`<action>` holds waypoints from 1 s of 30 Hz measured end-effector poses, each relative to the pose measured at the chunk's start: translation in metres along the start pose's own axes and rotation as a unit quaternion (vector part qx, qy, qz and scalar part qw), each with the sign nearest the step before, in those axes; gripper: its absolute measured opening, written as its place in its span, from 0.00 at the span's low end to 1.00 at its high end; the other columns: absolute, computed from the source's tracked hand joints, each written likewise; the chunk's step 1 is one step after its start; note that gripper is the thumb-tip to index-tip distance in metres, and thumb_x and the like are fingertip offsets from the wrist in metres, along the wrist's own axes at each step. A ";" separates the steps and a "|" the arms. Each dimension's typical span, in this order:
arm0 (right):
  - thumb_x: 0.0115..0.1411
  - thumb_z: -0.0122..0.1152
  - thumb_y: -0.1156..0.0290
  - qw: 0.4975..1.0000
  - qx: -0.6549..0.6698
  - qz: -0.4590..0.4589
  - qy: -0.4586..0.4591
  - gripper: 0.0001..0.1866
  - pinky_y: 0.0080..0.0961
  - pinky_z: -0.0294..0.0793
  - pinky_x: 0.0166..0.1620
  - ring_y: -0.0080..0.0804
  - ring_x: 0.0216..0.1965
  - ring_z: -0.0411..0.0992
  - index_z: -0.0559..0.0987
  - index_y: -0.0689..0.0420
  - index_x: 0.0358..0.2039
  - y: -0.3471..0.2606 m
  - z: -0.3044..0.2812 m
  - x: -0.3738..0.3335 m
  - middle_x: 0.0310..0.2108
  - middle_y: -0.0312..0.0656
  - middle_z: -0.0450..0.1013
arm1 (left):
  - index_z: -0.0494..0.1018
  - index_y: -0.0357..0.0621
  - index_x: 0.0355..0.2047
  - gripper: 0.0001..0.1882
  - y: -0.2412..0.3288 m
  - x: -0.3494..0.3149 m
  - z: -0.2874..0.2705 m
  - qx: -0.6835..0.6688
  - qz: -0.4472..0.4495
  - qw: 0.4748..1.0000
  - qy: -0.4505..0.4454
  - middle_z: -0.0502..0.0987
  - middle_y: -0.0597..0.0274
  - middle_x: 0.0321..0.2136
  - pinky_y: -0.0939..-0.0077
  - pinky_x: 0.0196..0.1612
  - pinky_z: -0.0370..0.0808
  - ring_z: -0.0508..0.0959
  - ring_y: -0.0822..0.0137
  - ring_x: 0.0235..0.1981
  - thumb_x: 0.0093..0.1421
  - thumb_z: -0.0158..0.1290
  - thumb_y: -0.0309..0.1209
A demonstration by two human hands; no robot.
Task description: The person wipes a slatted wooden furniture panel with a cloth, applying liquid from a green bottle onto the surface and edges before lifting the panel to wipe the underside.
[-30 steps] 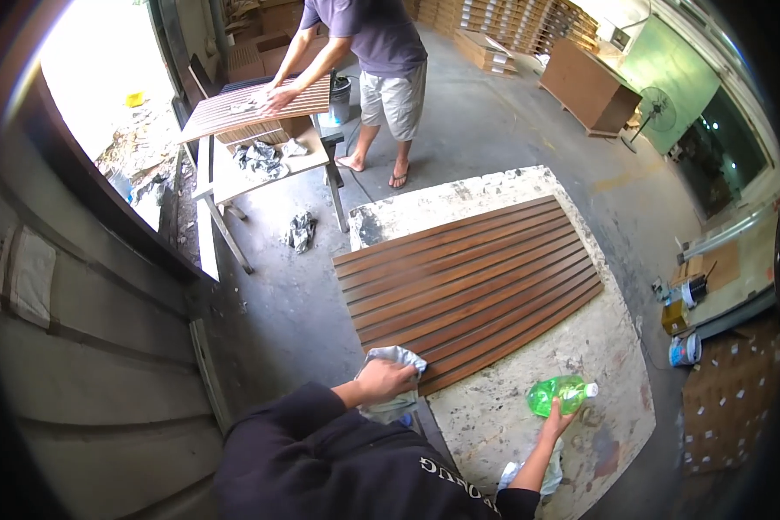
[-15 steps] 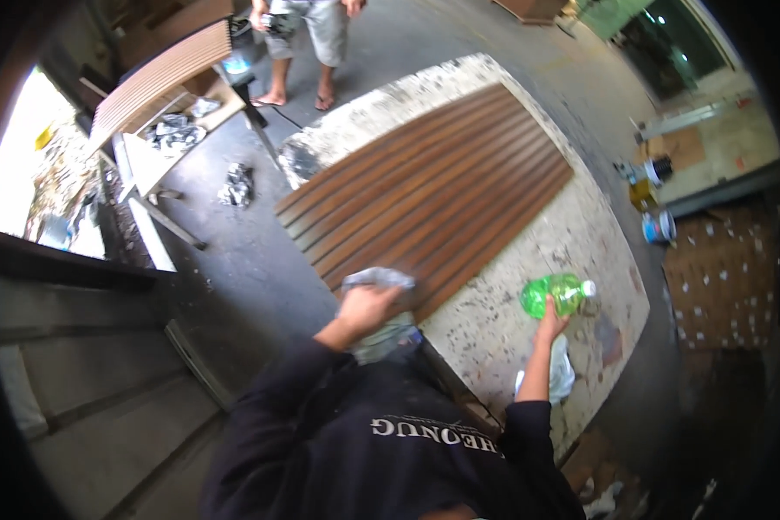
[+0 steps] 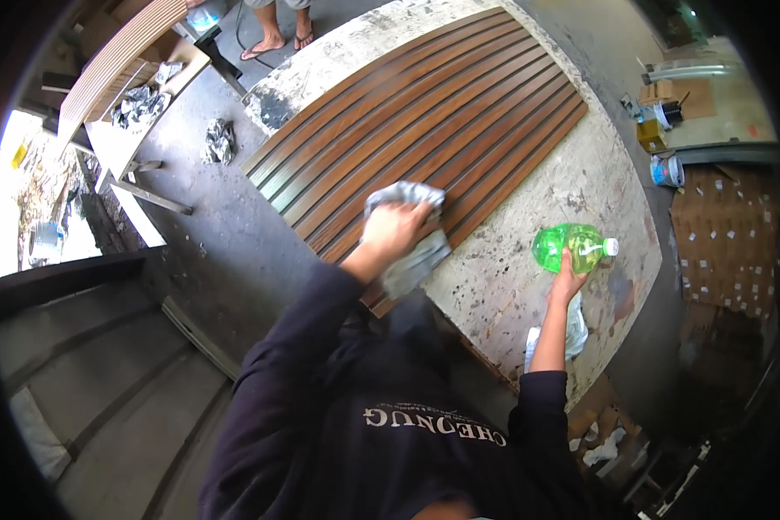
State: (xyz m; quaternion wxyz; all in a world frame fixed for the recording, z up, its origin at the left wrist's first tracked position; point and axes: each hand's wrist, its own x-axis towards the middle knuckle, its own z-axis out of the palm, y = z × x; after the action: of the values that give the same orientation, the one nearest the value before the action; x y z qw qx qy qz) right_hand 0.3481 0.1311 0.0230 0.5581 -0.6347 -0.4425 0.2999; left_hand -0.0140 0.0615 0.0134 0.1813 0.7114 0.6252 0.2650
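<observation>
Head view. Compared with one second ago, the left hand (image 3: 394, 230) and its grey-white cloth (image 3: 414, 267) have moved from the near left corner of the slatted panel (image 3: 433, 113) inward over its near slats; the green bottle (image 3: 550, 249) remains in the right hand (image 3: 567, 282). The view has swung downward: of the co-worker, then with both hands on a paler panel (image 3: 117, 69), only the lower legs and feet (image 3: 269, 48) show, at 11 o'clock. The left fingers are curled together and clamped on the cloth, near the centre; the right hand, at 3 o'clock, is closed round the bottle, its farther fingers hidden. The slatted panel lies at 12 o'clock on the table (image 3: 485, 299): glossy brown, wood-like slats divided by dark grooves. The table is whitish, stained and speckled; the bottle is see-through, rounded, its white cap toward 3 o'clock. Counted: two panels, the paler at 10 o'clock; two cloths, the second cloth (image 3: 575, 329) beside the right forearm at 4 o'clock; one bottle; two feet; one crumpled grey heap (image 3: 220, 141) on the floor at 10 o'clock
</observation>
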 end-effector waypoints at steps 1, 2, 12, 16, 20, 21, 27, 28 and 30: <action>0.53 0.61 0.79 1.000 -0.015 -0.017 0.003 0.21 0.25 0.68 0.47 0.27 0.42 0.70 0.69 0.64 0.48 0.004 0.001 0.001 0.44 0.41 0.71 | 0.69 0.46 0.34 0.16 -0.006 -0.024 -0.008 0.007 0.000 1.000 -0.020 0.75 0.55 0.20 0.62 0.25 0.71 0.76 0.55 0.22 0.56 0.52 0.45; 0.53 0.61 0.79 1.000 -0.015 -0.015 0.012 0.21 0.25 0.68 0.47 0.27 0.42 0.70 0.69 0.64 0.48 0.010 0.003 0.002 0.44 0.41 0.71 | 0.70 0.46 0.35 0.15 -0.014 -0.051 -0.014 0.011 0.025 0.999 0.027 0.74 0.58 0.20 0.64 0.24 0.72 0.76 0.57 0.21 0.54 0.55 0.43; 0.53 0.61 0.79 0.997 -0.002 -0.072 0.024 0.20 0.23 0.69 0.46 0.27 0.41 0.70 0.68 0.65 0.47 0.022 0.010 -0.004 0.42 0.42 0.71 | 0.71 0.48 0.33 0.13 -0.021 -0.001 -0.005 0.032 0.056 0.998 0.012 0.75 0.57 0.19 0.64 0.23 0.71 0.76 0.58 0.20 0.55 0.54 0.42; 0.52 0.61 0.80 0.999 -0.015 -0.040 -0.015 0.21 0.22 0.69 0.46 0.26 0.41 0.70 0.68 0.64 0.47 0.004 0.006 -0.001 0.42 0.41 0.71 | 0.68 0.46 0.34 0.16 -0.002 0.099 0.014 -0.014 0.037 0.999 0.029 0.75 0.52 0.20 0.59 0.25 0.71 0.76 0.50 0.22 0.59 0.48 0.46; 0.51 0.62 0.81 0.999 0.022 -0.040 0.014 0.22 0.22 0.68 0.46 0.25 0.41 0.69 0.68 0.64 0.47 0.011 0.011 -0.003 0.43 0.41 0.71 | 0.71 0.45 0.32 0.16 -0.024 0.035 -0.013 0.044 -0.038 0.998 -0.018 0.75 0.51 0.21 0.61 0.25 0.72 0.77 0.53 0.22 0.56 0.54 0.45; 0.51 0.62 0.81 0.998 0.010 -0.050 0.034 0.22 0.21 0.68 0.47 0.25 0.42 0.69 0.68 0.64 0.47 0.013 0.015 -0.006 0.43 0.41 0.71 | 0.72 0.45 0.32 0.15 -0.037 0.000 -0.022 0.053 -0.036 0.998 0.003 0.75 0.53 0.20 0.63 0.24 0.72 0.77 0.56 0.22 0.53 0.57 0.43; 0.51 0.63 0.80 0.996 0.019 -0.053 0.067 0.22 0.23 0.69 0.47 0.27 0.42 0.70 0.67 0.65 0.46 0.022 0.012 -0.015 0.42 0.43 0.70 | 0.73 0.44 0.31 0.13 -0.054 -0.101 -0.056 0.042 -0.045 0.998 0.026 0.77 0.59 0.19 0.71 0.24 0.72 0.78 0.61 0.20 0.50 0.61 0.36; 0.51 0.63 0.79 0.996 0.018 -0.053 0.069 0.22 0.24 0.69 0.47 0.27 0.42 0.70 0.67 0.65 0.46 0.019 0.016 -0.014 0.42 0.43 0.70 | 0.73 0.44 0.31 0.13 -0.054 -0.079 -0.051 0.053 -0.024 0.998 0.031 0.77 0.59 0.18 0.71 0.24 0.72 0.78 0.62 0.20 0.49 0.61 0.36; 0.51 0.63 0.79 0.995 -0.009 -0.072 0.073 0.22 0.24 0.69 0.46 0.27 0.42 0.70 0.67 0.65 0.46 0.021 0.017 -0.013 0.42 0.43 0.70 | 0.73 0.46 0.31 0.11 -0.052 -0.020 -0.034 0.074 0.034 0.995 0.065 0.77 0.62 0.18 0.72 0.23 0.72 0.77 0.64 0.17 0.52 0.59 0.38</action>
State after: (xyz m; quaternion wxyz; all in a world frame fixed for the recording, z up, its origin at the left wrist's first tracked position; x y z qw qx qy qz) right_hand 0.3318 0.1271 -0.0023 0.6032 -0.6265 -0.4478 0.2076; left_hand -0.0772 0.0471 0.0066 0.0780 0.7249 0.6289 0.2701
